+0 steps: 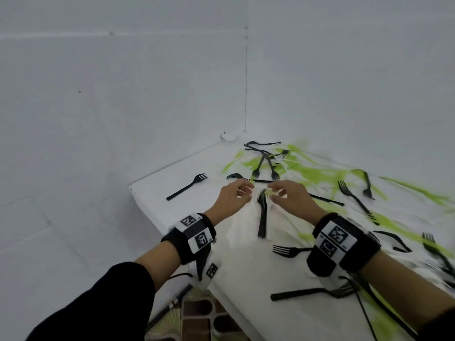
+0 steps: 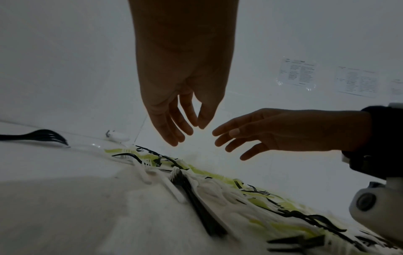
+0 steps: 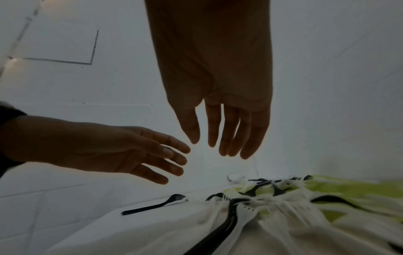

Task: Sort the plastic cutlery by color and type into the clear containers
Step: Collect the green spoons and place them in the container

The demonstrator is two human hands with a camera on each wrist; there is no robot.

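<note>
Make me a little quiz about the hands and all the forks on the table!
1. True or false: the left hand is holding a fork.
2. What colour is the fork lying alone near the table edge, left of the hands? A) black B) green C) red
3. Fill in: the right hand hovers with its fingers ____.

Key: 1 false, it holds nothing. 2 A. 3 spread open.
</note>
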